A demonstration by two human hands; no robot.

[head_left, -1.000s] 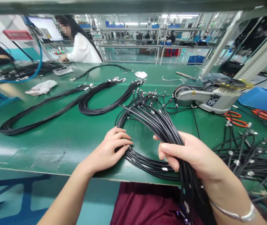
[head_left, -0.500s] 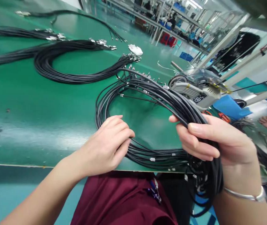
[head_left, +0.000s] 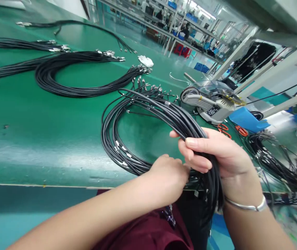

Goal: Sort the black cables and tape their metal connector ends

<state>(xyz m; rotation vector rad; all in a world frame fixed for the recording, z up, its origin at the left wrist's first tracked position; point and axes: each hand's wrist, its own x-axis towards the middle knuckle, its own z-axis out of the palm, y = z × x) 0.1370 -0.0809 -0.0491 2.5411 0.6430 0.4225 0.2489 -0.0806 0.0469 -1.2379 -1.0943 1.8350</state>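
My right hand (head_left: 205, 151) is closed around a thick bundle of black cables (head_left: 187, 123), thumb on top, raised over the bench edge. The bundle arches left into a wide loop on the green bench (head_left: 59, 139), and its other end hangs below the hand. Small white tags (head_left: 124, 148) and metal ends (head_left: 153, 88) show along the loop. Right beside that grip, my left hand (head_left: 170, 175) is curled shut over the loop's near side. Its fingertips are hidden, so what they hold cannot be made out.
More black cable bundles (head_left: 72, 92) lie at the left, near a white glove (head_left: 145, 61). Behind my right hand stands a grey machine (head_left: 211, 107) with orange-handled scissors (head_left: 223, 130) and a blue sheet (head_left: 248, 119). Other cables (head_left: 270, 163) and part of another person are far right.
My left hand has moved right along the loop's near side, up to my right hand. The right hand keeps its hold on the bundle. The whole view has shifted slightly.
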